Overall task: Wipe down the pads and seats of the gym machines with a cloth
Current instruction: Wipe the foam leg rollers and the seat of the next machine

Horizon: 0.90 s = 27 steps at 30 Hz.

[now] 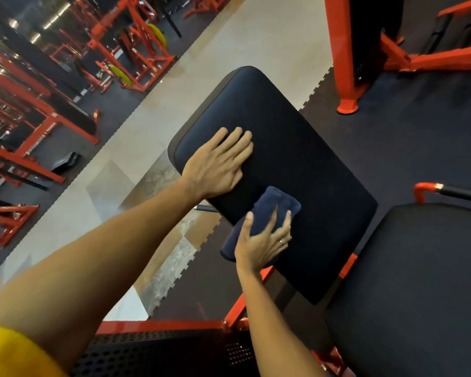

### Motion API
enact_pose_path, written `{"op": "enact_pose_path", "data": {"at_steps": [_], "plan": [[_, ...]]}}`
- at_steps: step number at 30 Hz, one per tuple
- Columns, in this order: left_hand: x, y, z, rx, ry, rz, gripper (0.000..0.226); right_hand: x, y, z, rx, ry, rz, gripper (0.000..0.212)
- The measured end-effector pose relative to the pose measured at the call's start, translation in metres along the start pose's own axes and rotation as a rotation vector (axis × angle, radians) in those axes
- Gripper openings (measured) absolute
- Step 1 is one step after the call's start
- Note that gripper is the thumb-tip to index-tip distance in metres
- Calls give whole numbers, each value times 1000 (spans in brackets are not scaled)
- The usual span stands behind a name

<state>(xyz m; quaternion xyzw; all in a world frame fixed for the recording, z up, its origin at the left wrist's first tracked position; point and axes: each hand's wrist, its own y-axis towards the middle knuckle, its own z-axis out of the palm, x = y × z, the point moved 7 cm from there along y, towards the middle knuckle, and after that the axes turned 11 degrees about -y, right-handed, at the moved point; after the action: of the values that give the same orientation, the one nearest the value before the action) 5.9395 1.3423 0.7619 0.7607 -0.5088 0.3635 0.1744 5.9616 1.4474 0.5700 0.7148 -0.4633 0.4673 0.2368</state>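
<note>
A large black pad point(297, 148) on an orange-framed machine tilts away from me in the middle of the view. My left hand point(218, 164) lies flat on its upper left part, fingers straight and together. My right hand point(261, 240) presses a folded dark blue cloth point(272, 202) against the pad's near left edge, fingers and thumb spread over it. One end of the cloth sticks out below the hand, past the pad's edge. A second black seat pad point(419, 281) lies at the lower right.
An orange upright post point(343, 63) stands behind the pad on the dark rubber floor. A black-gripped handle point(452, 191) juts out above the seat. A perforated black plate point(161, 352) sits below my arms. Rows of orange machines point(38, 104) line the left beyond a pale tiled aisle.
</note>
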Motion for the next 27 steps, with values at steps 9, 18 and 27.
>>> {"op": "enact_pose_path", "data": {"at_steps": [9, 18, 27], "plan": [[2, 0, 3, -8, 27, 3, 62, 19, -25, -1, -20, -57, -450, 71], [0, -1, 2, 7, 29, -14, 61, 56, -13, -2, -103, -159, -883, 64], [-2, -1, 6, 30, -1, 12, 64, -18, 6, -6, 112, -201, -945, 73]]}}
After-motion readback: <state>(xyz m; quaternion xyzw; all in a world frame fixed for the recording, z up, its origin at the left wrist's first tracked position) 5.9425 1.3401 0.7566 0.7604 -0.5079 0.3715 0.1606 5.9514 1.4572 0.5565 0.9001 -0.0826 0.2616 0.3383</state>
